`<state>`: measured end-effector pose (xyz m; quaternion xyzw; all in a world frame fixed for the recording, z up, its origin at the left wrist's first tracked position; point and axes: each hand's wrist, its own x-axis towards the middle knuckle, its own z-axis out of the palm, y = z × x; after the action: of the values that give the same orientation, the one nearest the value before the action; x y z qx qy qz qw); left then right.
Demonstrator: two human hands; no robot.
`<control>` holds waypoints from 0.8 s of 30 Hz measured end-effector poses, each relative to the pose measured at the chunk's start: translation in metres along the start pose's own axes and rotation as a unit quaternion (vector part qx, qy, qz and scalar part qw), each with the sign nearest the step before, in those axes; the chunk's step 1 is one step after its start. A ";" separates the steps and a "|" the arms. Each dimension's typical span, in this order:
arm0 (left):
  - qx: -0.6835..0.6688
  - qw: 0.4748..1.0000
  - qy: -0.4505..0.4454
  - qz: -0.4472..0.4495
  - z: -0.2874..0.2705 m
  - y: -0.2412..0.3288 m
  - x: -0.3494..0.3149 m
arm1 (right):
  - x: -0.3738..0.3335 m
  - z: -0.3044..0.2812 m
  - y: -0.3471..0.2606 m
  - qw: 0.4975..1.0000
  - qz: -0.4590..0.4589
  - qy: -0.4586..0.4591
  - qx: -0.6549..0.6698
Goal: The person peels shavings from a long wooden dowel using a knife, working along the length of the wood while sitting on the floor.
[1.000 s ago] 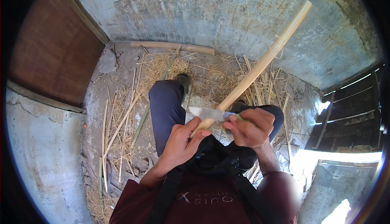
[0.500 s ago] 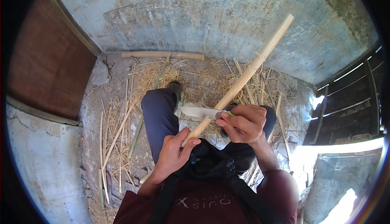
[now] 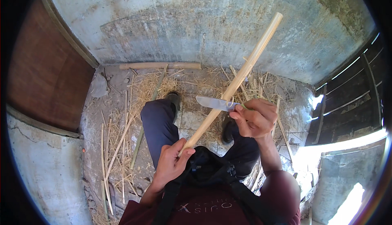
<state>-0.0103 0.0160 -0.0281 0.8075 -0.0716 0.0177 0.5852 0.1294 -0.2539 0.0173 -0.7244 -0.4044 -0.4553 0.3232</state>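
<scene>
The pale bamboo stick (image 3: 237,82) slants up from the left hand (image 3: 171,164), which grips its lower end. The right hand (image 3: 255,117), closed on a knife (image 3: 214,102), lays the blade across the stick. Below the stick, straw (image 3: 143,90) litters the concrete floor (image 3: 98,115) beneath a stained wall (image 3: 183,25).

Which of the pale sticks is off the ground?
The long stick in the left hand, crossed by the knife; the other stick lies by the wall.
</scene>
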 end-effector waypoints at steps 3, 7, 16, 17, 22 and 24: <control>0.013 1.000 -0.001 -0.005 -0.003 -0.002 -0.002 | 0.008 -0.001 0.010 1.000 0.015 0.022 -0.014; 0.008 1.000 0.000 -0.022 -0.003 -0.006 -0.007 | 0.010 -0.009 0.030 0.996 0.073 0.055 -0.023; 0.025 1.000 -0.015 -0.002 -0.003 -0.009 -0.007 | 0.020 -0.003 0.016 1.000 0.014 0.005 0.022; 0.033 0.999 -0.020 0.003 -0.004 -0.010 -0.007 | 0.022 -0.005 0.020 1.000 0.014 0.012 0.015; 0.021 1.000 -0.010 -0.008 -0.005 -0.010 -0.011 | 0.030 -0.014 0.037 1.000 0.014 0.022 -0.011; 0.023 1.000 -0.005 -0.013 -0.006 -0.011 -0.014 | 0.034 -0.016 0.044 0.999 0.012 0.035 -0.018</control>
<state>-0.0223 0.0266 -0.0384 0.8214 -0.0637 0.0081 0.5667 0.1705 -0.2772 0.0506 -0.7182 -0.3761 -0.4837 0.3299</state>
